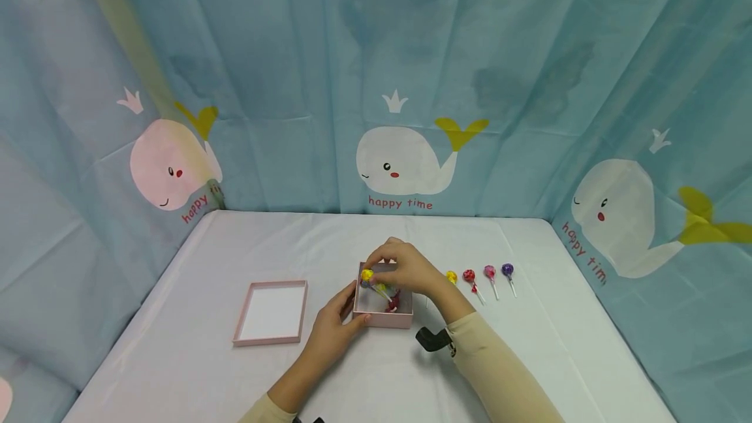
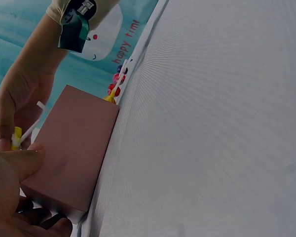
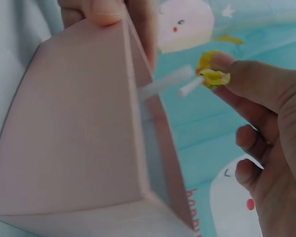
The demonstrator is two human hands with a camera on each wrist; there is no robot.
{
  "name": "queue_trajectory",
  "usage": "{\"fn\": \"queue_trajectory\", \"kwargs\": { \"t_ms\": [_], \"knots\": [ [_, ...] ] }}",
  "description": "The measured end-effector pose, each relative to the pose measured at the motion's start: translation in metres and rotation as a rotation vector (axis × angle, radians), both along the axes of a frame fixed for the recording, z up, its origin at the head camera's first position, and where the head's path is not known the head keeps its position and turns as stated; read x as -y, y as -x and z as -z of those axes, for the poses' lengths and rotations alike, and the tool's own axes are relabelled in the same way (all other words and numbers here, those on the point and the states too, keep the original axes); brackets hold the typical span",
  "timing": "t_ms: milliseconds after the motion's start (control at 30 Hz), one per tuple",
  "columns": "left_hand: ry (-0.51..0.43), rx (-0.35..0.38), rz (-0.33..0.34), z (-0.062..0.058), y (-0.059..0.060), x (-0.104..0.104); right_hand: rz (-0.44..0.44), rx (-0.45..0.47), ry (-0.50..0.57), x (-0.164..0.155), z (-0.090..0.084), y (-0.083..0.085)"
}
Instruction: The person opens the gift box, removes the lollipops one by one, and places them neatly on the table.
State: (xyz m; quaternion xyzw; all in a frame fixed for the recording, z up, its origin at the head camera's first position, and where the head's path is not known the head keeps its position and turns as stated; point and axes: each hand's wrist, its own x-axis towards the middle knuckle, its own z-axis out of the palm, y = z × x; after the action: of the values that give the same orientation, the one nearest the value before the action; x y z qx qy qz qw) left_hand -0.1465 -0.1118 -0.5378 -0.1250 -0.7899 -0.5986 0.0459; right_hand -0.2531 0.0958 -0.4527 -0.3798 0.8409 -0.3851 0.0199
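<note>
Your right hand (image 1: 405, 267) is pinching a yellow-wrapped lollipop (image 1: 367, 275) by its head, right over the open pink cardboard box (image 1: 383, 318), stick angled down inside. Your left hand (image 1: 336, 328) grips the box's near-left corner, thumb on the wall, probably to keep it from sliding. A red lollipop (image 1: 391, 306) already lies inside. Four more lollipops (image 1: 478, 276) sit lined up just right of the box, and the pink box lid (image 1: 271, 313) lies upturned to its left on the white tablecloth (image 1: 200, 344).
</note>
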Motion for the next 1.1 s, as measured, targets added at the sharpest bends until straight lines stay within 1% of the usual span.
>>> {"fn": "queue_trajectory", "kwargs": {
  "t_ms": [100,200,300,433,633,833,1100],
  "knots": [
    [0.009,0.017,-0.006,-0.001,0.000,-0.001,0.049,-0.042,0.040,-0.004,-0.005,-0.002],
    [0.021,0.036,-0.009,-0.002,0.000,-0.001,0.075,-0.082,0.088,-0.008,-0.013,-0.004],
    [0.032,0.029,-0.009,-0.002,0.001,-0.001,0.108,-0.115,0.109,-0.012,-0.021,-0.007],
    [0.040,0.013,-0.016,0.000,0.001,-0.001,0.154,-0.121,0.119,-0.018,-0.030,-0.014],
    [0.053,0.028,-0.033,-0.001,0.001,-0.001,0.222,-0.106,0.134,-0.031,-0.040,-0.026],
    [0.033,0.033,-0.033,0.000,0.000,-0.002,0.294,-0.090,0.169,-0.047,-0.040,-0.042],
    [0.003,0.027,-0.028,0.001,0.000,-0.002,0.381,-0.106,0.172,-0.070,-0.028,-0.064]
  ]
}}
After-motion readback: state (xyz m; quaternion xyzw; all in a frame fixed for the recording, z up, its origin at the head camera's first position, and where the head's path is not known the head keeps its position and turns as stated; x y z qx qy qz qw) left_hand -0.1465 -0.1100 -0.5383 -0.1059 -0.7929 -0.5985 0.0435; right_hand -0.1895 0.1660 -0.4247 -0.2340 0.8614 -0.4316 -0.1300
